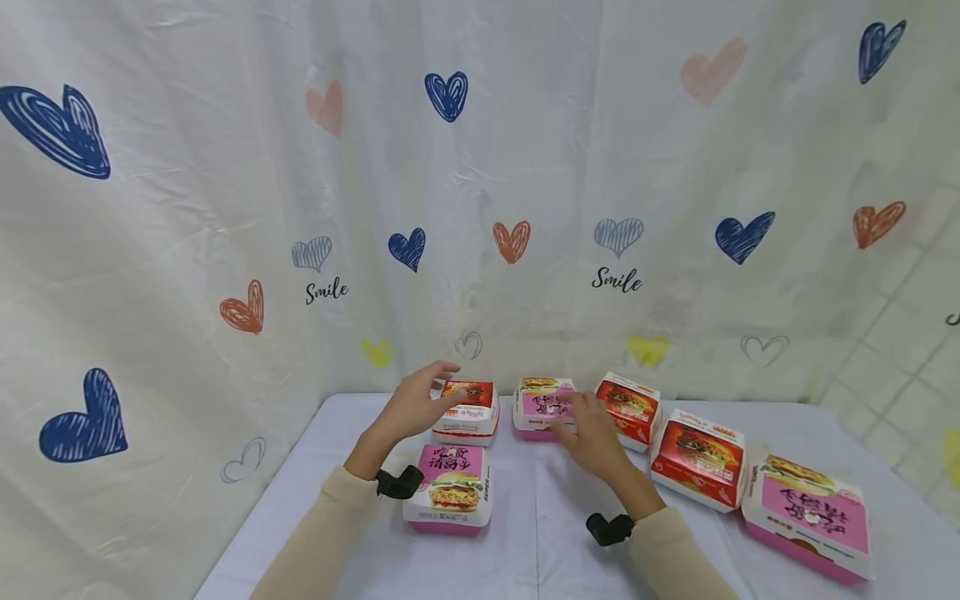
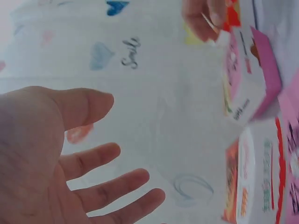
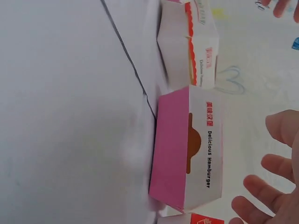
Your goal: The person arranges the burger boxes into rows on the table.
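My left hand [image 1: 416,406] hovers over the left side of a red-and-white burger box [image 1: 467,427] at the back left, its fingers spread and holding nothing. In front of that box lies a pink-and-white burger box [image 1: 450,492], close to my left wrist. My right hand [image 1: 592,433] is raised in front of another pink-and-white burger box [image 1: 534,417] at the back middle and partly hides it. Its fingers are loosely spread with nothing in them. The right wrist view shows that box's pink side [image 3: 170,149], apart from the fingers.
Right of my right hand, a red burger box [image 1: 630,404], a second red one [image 1: 697,458] and a larger pink one [image 1: 810,517] form a slanting row. A white cloth covers the table [image 1: 540,550]. Behind it hangs a white curtain [image 1: 540,317] printed with hearts.
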Demonstrator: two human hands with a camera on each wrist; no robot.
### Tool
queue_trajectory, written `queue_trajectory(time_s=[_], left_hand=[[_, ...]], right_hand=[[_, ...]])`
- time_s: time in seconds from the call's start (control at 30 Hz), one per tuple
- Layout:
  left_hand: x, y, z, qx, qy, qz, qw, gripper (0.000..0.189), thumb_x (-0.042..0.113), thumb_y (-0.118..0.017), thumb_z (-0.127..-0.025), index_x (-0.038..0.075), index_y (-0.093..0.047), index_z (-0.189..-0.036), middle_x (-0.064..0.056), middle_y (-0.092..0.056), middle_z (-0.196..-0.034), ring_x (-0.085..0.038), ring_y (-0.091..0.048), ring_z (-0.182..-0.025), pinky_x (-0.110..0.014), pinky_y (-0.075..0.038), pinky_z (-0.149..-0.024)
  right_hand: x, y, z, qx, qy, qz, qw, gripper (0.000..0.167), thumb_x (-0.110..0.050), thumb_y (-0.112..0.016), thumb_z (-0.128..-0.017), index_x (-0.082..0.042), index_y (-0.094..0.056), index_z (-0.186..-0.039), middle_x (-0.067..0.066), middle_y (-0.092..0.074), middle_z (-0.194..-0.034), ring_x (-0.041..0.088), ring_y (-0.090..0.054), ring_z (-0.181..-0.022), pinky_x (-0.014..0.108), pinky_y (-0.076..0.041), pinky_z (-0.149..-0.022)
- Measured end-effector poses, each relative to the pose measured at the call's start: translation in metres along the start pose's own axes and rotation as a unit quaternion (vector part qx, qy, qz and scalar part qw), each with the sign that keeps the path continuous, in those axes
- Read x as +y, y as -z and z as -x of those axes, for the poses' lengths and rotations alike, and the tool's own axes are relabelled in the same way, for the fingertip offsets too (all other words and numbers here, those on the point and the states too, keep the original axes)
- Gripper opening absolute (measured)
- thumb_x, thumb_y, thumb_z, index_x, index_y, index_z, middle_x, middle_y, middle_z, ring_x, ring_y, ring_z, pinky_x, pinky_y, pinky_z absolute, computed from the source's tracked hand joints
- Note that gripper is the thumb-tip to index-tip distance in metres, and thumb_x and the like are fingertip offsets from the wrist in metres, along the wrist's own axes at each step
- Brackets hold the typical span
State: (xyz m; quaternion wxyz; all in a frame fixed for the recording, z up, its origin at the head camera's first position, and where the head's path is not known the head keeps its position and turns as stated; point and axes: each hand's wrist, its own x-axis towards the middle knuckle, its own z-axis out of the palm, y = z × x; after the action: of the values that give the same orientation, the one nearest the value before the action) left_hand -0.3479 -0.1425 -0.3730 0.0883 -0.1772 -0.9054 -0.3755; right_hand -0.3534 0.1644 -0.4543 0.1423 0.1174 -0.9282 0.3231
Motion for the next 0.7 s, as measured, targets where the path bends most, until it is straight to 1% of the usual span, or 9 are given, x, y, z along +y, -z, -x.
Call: queue_trajectory(time_s=[0.1, 0.17, 0.23, 0.37, 0.47, 0.57, 0.63, 0.7], left_hand=[[0.03, -0.01, 0.0, 0.024, -0.003, 0.041, 0.9988, 0.043, 0.033, -0.068, -0.098, 0.021, -0.06, -0.139, -0.008, -0.065, -0.137, -0.031, -0.063, -0.123, -0.054, -0.054, -0.098], [0.045, -0.021, -0.001, 0.046, -0.004, 0.076, 0.996, 0.039, 0.03, -0.067, -0.098, 0.021, -0.062, -0.135, -0.007, -0.067, -0.133, -0.029, -0.065, -0.12, -0.051, -0.056, -0.096], [0.056, -0.034, -0.003, 0.068, -0.008, 0.109, 0.9916, 0.034, 0.028, -0.067, -0.098, 0.02, -0.064, -0.131, -0.006, -0.068, -0.128, -0.027, -0.066, -0.116, -0.047, -0.057, -0.094], [0.074, -0.062, -0.007, 0.098, -0.012, 0.179, 0.9789, 0.028, 0.025, -0.068, -0.097, 0.02, -0.066, -0.124, -0.004, -0.07, -0.12, -0.022, -0.067, -0.11, -0.041, -0.056, -0.093], [0.083, -0.086, -0.009, 0.12, -0.003, 0.214, 0.9695, 0.026, 0.024, -0.068, -0.096, 0.021, -0.067, -0.122, -0.002, -0.071, -0.118, -0.02, -0.067, -0.109, -0.037, -0.055, -0.093], [0.086, -0.11, -0.012, 0.15, 0.01, 0.229, 0.9617, 0.027, 0.022, -0.069, -0.094, 0.019, -0.067, -0.121, -0.003, -0.071, -0.118, -0.023, -0.068, -0.11, -0.038, -0.054, -0.092], [0.085, -0.125, -0.014, 0.164, 0.02, 0.234, 0.9581, 0.027, 0.021, -0.069, -0.094, 0.016, -0.067, -0.121, -0.006, -0.07, -0.121, -0.026, -0.066, -0.113, -0.04, -0.053, -0.092], [0.081, -0.139, -0.016, 0.177, 0.032, 0.224, 0.9577, 0.029, 0.021, -0.069, -0.095, 0.013, -0.067, -0.122, -0.01, -0.069, -0.125, -0.03, -0.064, -0.116, -0.045, -0.052, -0.094]], right_hand=[[0.004, 0.004, 0.0, -0.009, -0.013, -0.017, 0.9997, 0.056, -0.029, -0.066, -0.1, -0.004, -0.047, -0.146, 0.023, -0.047, -0.143, 0.043, -0.043, -0.135, 0.066, -0.037, -0.11], [0.008, 0.005, 0.0, -0.014, -0.018, -0.024, 0.9994, 0.056, -0.029, -0.064, -0.101, -0.003, -0.046, -0.146, 0.024, -0.047, -0.143, 0.042, -0.043, -0.135, 0.065, -0.038, -0.11], [0.011, 0.006, 0.0, -0.02, -0.024, -0.032, 0.999, 0.055, -0.029, -0.062, -0.102, -0.001, -0.045, -0.147, 0.024, -0.047, -0.143, 0.042, -0.043, -0.135, 0.065, -0.038, -0.11], [0.015, 0.007, 0.002, -0.037, -0.036, -0.045, 0.9977, 0.058, -0.031, -0.061, -0.102, -0.002, -0.042, -0.148, 0.024, -0.045, -0.147, 0.041, -0.042, -0.137, 0.064, -0.039, -0.11], [0.018, 0.009, 0.002, -0.044, -0.039, -0.051, 0.997, 0.059, -0.031, -0.062, -0.102, -0.001, -0.041, -0.149, 0.024, -0.044, -0.149, 0.041, -0.044, -0.136, 0.063, -0.041, -0.11], [0.023, 0.012, 0.003, -0.049, -0.035, -0.048, 0.997, 0.059, -0.029, -0.061, -0.102, 0.0, -0.04, -0.149, 0.026, -0.042, -0.15, 0.042, -0.044, -0.136, 0.064, -0.04, -0.11], [0.026, 0.013, 0.003, -0.054, -0.037, -0.046, 0.9968, 0.06, -0.029, -0.062, -0.102, 0.0, -0.039, -0.15, 0.026, -0.04, -0.151, 0.043, -0.043, -0.137, 0.065, -0.039, -0.111], [0.029, 0.014, 0.003, -0.061, -0.039, -0.047, 0.9963, 0.06, -0.03, -0.062, -0.102, -0.001, -0.039, -0.15, 0.026, -0.04, -0.151, 0.044, -0.043, -0.138, 0.065, -0.039, -0.111]])
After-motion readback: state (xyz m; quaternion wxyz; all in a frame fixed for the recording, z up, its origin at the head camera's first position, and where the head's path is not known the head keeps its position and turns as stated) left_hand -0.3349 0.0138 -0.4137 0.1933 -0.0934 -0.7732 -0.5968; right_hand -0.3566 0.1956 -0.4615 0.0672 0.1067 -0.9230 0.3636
